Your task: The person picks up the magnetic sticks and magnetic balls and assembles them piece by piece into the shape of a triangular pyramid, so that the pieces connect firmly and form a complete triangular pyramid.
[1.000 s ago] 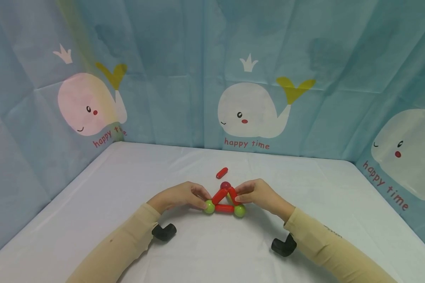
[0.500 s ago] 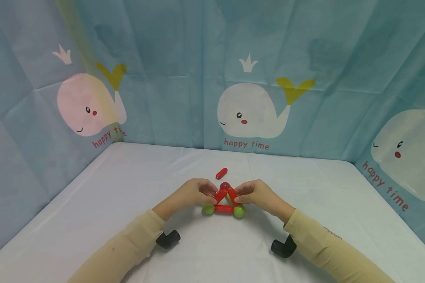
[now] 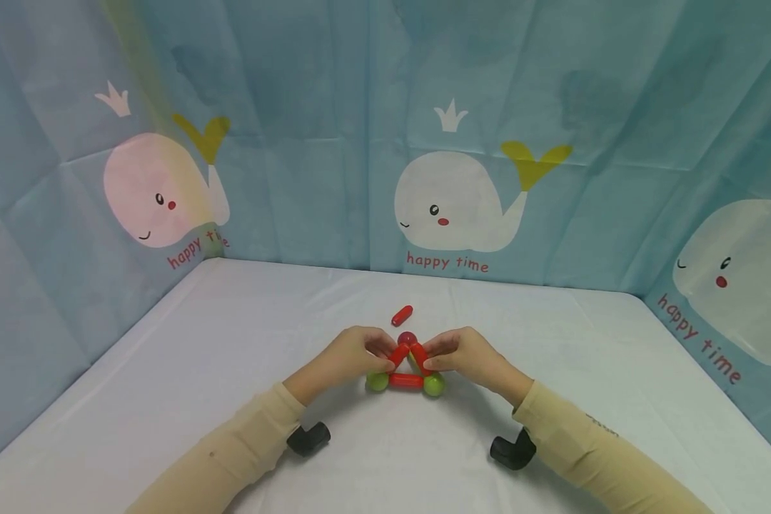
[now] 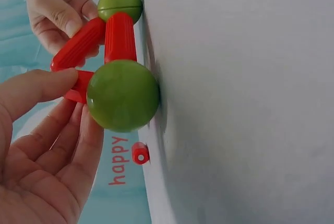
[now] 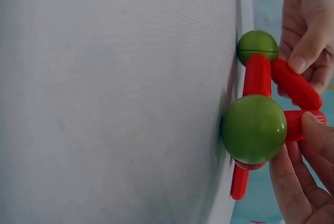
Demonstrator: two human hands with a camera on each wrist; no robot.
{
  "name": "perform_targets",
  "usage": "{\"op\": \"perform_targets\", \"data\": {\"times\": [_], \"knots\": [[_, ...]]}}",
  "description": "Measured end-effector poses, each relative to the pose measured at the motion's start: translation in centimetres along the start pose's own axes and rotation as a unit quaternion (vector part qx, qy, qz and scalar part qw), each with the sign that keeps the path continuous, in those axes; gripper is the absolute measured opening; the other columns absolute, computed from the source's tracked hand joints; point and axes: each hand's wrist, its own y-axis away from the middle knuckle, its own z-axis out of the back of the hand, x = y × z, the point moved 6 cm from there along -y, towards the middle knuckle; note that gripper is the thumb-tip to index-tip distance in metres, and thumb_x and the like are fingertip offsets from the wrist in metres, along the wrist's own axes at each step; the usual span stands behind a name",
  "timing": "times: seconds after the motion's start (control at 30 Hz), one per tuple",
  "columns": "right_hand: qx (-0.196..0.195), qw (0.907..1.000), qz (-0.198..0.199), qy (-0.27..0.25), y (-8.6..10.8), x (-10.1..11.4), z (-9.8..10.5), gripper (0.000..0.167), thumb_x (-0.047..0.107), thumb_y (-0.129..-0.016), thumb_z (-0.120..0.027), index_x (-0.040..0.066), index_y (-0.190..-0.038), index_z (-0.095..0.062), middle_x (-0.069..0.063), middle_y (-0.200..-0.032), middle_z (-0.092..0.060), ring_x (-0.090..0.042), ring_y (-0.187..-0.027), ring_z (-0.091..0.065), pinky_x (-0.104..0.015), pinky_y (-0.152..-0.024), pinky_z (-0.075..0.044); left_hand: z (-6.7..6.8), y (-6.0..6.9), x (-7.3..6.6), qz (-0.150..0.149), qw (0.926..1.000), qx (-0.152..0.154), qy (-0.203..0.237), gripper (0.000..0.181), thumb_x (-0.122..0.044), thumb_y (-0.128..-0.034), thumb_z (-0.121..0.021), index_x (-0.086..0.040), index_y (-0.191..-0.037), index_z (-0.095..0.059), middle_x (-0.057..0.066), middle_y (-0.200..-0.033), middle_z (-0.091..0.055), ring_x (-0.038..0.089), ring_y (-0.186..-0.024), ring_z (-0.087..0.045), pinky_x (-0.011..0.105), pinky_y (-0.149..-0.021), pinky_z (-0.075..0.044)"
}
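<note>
In the head view, a small frame of red magnetic rods and balls stands mid-table. A red rod (image 3: 406,381) lies in front between the left green ball (image 3: 377,382) and right green ball (image 3: 433,385). My left hand (image 3: 362,351) pinches the left slanted red rod (image 3: 398,355) between thumb and fingers. My right hand (image 3: 467,355) pinches the right slanted red rod (image 3: 419,358). Both rods lean inward, their upper ends close together; whether they touch is unclear. Behind them sits a dark red ball (image 3: 407,338). Something yellow-green, partly hidden, shows between the rods.
A loose red rod (image 3: 402,315) lies behind the frame on the white tablecloth (image 3: 270,307). Black angled pieces (image 3: 309,439) stick out at both wrists. A blue whale-print curtain (image 3: 308,200) hangs behind the table and along its sides.
My left hand has moved from the left green ball to the left slanted rod and now pinches it. The right hand keeps its hold, nearly still. The rods' tops lean slightly closer together.
</note>
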Motion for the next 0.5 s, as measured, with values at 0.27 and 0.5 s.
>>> {"op": "perform_targets", "data": {"times": [0.27,0.5], "knots": [[-0.001,0.9999,0.009,0.014,-0.04,0.14,-0.16,0.025,0.015,-0.088,-0.075,0.006,-0.111,-0.075,-0.007,-0.103,-0.077,-0.014,-0.091,-0.07,-0.038,-0.091,-0.058,0.1,-0.14,0.38,0.006,0.9998,0.013,0.012,0.023,-0.017,-0.0851,-0.078,-0.015,-0.107,-0.071,-0.002,-0.1,-0.071,0.014,-0.09,-0.063,0.035,-0.089,-0.057],[-0.002,0.9998,-0.002,0.018,-0.07,0.21,-0.11,0.025,0.014,-0.087,-0.075,0.007,-0.111,-0.075,-0.006,-0.103,-0.076,-0.013,-0.091,-0.069,-0.038,-0.091,-0.058,0.15,-0.01,0.2,0.009,0.9998,0.008,0.017,0.022,-0.017,-0.0845,-0.078,-0.014,-0.106,-0.072,-0.002,-0.098,-0.071,0.012,-0.089,-0.063,0.035,-0.089,-0.056]]}}
